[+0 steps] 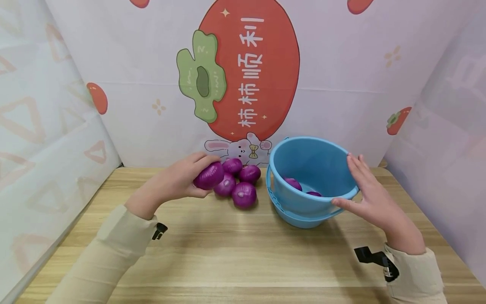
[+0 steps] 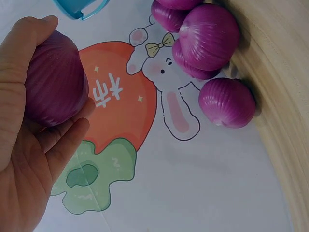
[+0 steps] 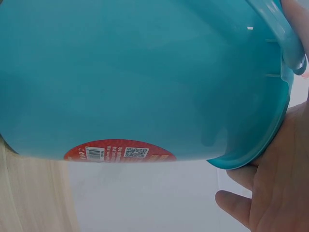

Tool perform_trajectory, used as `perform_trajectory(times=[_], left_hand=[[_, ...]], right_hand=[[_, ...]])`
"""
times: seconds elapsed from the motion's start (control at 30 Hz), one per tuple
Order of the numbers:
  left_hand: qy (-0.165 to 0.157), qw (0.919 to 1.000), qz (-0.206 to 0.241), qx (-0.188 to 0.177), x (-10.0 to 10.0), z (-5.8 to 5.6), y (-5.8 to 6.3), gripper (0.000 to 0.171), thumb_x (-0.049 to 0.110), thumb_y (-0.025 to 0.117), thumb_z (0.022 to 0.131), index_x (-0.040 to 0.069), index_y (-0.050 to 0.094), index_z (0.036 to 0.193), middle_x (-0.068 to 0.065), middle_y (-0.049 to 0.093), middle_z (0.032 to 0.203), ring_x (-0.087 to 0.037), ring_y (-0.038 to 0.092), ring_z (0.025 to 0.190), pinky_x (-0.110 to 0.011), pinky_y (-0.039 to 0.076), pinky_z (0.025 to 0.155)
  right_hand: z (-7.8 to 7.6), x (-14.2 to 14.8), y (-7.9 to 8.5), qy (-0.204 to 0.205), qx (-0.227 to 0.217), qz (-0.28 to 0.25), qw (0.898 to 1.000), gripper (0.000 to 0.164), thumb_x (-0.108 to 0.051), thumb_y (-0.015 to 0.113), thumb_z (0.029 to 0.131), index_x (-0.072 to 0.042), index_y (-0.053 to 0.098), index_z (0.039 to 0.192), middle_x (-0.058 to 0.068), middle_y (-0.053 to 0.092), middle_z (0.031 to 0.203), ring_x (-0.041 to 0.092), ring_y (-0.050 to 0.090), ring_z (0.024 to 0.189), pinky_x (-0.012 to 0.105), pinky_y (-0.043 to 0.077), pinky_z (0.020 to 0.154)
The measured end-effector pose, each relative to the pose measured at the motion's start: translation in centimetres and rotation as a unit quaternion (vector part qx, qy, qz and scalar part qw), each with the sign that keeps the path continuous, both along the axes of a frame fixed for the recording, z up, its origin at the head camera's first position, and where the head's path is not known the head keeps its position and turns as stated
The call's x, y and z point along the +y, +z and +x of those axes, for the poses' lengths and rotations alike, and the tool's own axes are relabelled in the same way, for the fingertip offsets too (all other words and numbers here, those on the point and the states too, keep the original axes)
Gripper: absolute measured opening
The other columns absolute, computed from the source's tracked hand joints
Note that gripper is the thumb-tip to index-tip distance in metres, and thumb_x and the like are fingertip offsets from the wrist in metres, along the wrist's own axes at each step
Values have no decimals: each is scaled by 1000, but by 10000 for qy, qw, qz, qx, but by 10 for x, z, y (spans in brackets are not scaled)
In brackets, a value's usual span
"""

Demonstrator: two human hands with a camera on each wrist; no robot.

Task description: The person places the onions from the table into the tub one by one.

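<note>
My left hand (image 1: 182,177) grips a purple onion (image 1: 209,175) above the table, beside several purple onions (image 1: 244,195) grouped near the back wall. In the left wrist view, the thumb and fingers wrap the held onion (image 2: 57,79). A light-blue bucket (image 1: 303,207) stands right of the group, its mouth facing partly toward me. Low inside lie onions (image 1: 293,184), partly hidden by the near wall. My right hand (image 1: 373,202) holds the bucket at its right rim, thumb and fingers spread. In the right wrist view, the bucket's wall (image 3: 145,82) hides some fingertips.
The wooden table (image 1: 212,257) meets a printed back sheet (image 1: 326,55) with a large persimmon drawing. Pale side sheets (image 1: 41,126) rise at left and right. The bucket's handle (image 1: 274,198) hangs down along its near side. Black wrist straps (image 1: 379,259) show at the sleeves.
</note>
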State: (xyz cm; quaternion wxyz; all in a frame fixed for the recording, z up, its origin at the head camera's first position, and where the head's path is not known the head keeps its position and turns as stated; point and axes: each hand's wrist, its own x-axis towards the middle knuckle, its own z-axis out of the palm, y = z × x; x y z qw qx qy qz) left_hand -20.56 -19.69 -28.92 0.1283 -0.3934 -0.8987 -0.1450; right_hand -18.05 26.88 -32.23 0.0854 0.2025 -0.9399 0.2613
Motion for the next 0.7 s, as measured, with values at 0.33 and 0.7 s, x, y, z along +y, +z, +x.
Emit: perform_trajectory(times=[0.33, 0.7], left_hand=[[151, 9997, -15, -209, 12, 2, 9, 72, 19, 82, 72, 11, 52, 137, -10, 59, 121, -25, 60, 107, -41, 57, 89], [-179, 9998, 107, -70, 27, -4, 11, 69, 30, 85, 76, 11, 55, 134, -7, 58, 123, -23, 58, 114, -38, 57, 92]], right_hand=[[0, 0, 1, 13, -47, -15, 10000, 110, -41, 77, 83, -9, 5, 160, 15, 3, 168, 35, -10, 155, 85, 18, 99], [0, 0, 1, -3, -77, -31, 10000, 110, -41, 77, 83, -10, 5, 160, 14, 2, 168, 35, -10, 155, 85, 20, 97]])
